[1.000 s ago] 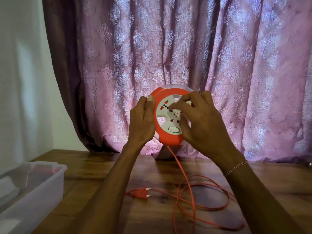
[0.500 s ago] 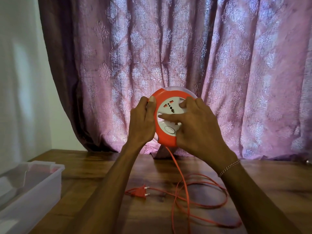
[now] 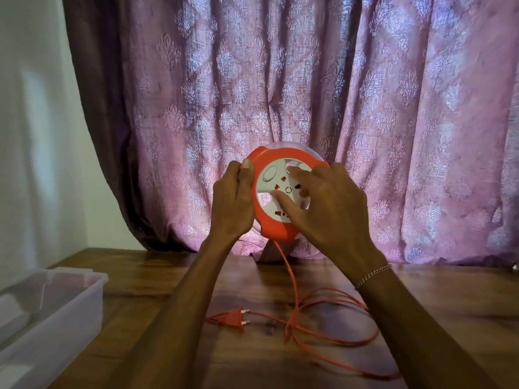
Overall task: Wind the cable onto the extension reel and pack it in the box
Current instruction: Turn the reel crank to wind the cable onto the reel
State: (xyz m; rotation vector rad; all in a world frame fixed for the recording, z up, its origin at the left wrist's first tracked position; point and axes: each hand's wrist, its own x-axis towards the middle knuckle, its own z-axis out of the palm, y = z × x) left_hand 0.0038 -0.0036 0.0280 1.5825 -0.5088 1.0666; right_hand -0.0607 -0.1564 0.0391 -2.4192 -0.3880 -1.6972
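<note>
Reel [image 3: 283, 197] is held upright above the bench [image 3: 421, 304], left hand [image 3: 231, 203] closed on its orange rim, right hand [image 3: 328, 209] with fingers [image 3: 280, 199] spread on the white face, loose cable [image 3: 331, 329] below it, box [image 3: 50, 313] far left.
</note>
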